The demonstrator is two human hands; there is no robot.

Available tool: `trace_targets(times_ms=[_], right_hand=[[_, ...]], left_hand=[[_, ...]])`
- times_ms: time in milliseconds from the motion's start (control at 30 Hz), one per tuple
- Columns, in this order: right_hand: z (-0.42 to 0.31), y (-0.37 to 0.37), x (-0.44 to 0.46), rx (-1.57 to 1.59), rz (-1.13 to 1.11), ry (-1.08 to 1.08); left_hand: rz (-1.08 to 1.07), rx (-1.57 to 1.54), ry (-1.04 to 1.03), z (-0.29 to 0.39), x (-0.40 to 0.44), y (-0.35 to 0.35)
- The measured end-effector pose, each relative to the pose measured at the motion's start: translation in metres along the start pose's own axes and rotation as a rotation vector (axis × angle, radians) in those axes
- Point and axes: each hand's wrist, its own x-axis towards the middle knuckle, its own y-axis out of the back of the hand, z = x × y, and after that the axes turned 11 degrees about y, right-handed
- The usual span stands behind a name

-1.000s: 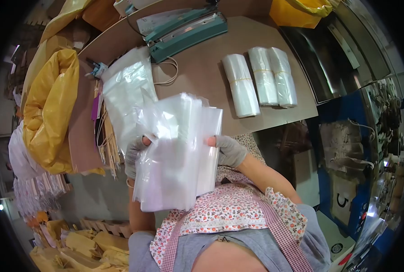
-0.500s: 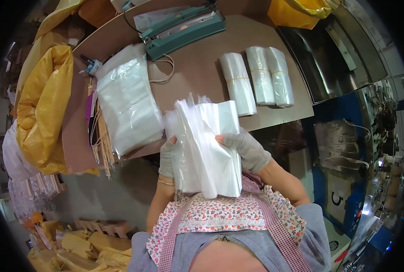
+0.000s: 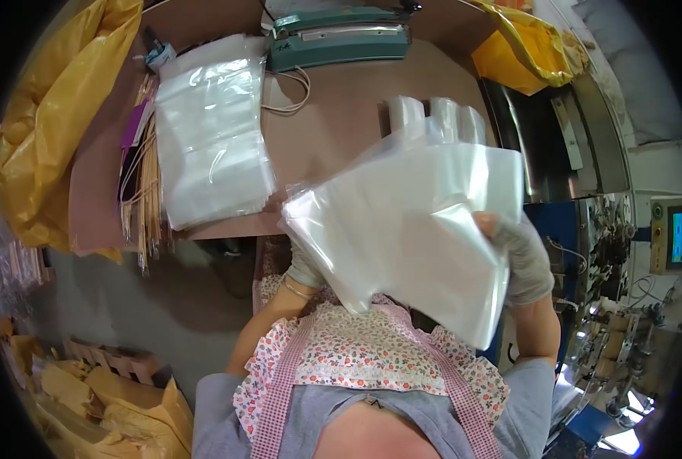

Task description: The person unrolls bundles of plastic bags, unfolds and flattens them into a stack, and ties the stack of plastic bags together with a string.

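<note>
Clamping the clear bags point(image 3: 414, 222) between right hand's point(image 3: 526, 264) thumb and fingers; keeping left hand point(image 3: 304, 269) partly behind them, finger opening hidden.

The right hand point(image 3: 523, 258), thumb pointing inward, is raised at right of centre; the left hand point(image 3: 306, 268) sits lower, partly hidden.

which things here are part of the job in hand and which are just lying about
In the job, it seems:
- clear plastic bags, gripped by the right hand
- left hand, mostly hidden behind them
- perhaps the flat stack of similar bags

Apparently just lying about:
- green bar sealer
- thin sticks
- yellow bag at far left
</note>
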Motion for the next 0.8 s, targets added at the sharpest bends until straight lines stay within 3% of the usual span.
trace_targets(times_ms=[33,100,133,200,233,267,333,367,500,533,600,633,667,700,733,800], right_hand=[[0.002,0.008,0.002,-0.036,0.068,0.055],[0.001,0.02,0.002,-0.008,0.111,0.044],[0.003,0.024,0.0,0.014,0.129,0.036],[0.004,0.016,-0.002,0.008,0.128,0.039],[0.004,0.013,-0.003,0.005,0.131,0.049],[0.004,0.012,-0.004,0.002,0.131,0.048],[0.007,0.01,-0.004,-0.044,0.106,0.044],[0.007,0.009,-0.005,-0.045,0.098,0.046],[0.01,0.01,-0.006,0.004,0.075,0.08],[0.009,0.005,-0.005,0.026,0.072,0.115],[0.016,-0.013,0.0,0.02,0.073,0.139],[0.024,-0.021,0.004,-0.011,0.042,0.172],[0.035,-0.032,0.007,-0.04,0.018,0.21],[0.048,-0.047,0.013,-0.014,-0.024,0.176],[0.064,-0.068,0.022,0.011,-0.063,0.143],[0.09,-0.123,0.044,0.183,-0.172,0.18]], left_hand=[[0.008,-0.011,-0.005,0.014,-0.006,-0.011],[-0.077,-0.615,0.148,0.045,-0.017,-0.031],[-0.072,-0.619,0.142,0.049,-0.022,-0.03],[-0.162,-0.616,0.318,0.051,-0.033,-0.029],[-0.148,-0.419,0.304,0.048,-0.033,-0.024],[-0.148,-0.422,0.303,0.046,-0.033,-0.024],[0.038,0.17,0.465,0.043,-0.03,-0.034],[0.119,0.004,0.446,0.041,-0.027,-0.04],[0.137,0.116,0.295,0.091,-0.023,-0.033],[0.175,0.302,0.189,0.129,-0.024,-0.039],[0.345,0.88,0.223,0.211,-0.024,-0.043],[0.152,1.559,0.051,0.245,-0.021,-0.026],[0.256,0.967,0.125,0.27,-0.008,-0.009],[0.258,0.842,0.197,0.303,0.003,-0.009],[0.184,0.761,0.128,0.325,0.016,0.002],[0.14,0.95,0.104,0.372,0.043,0.02]])
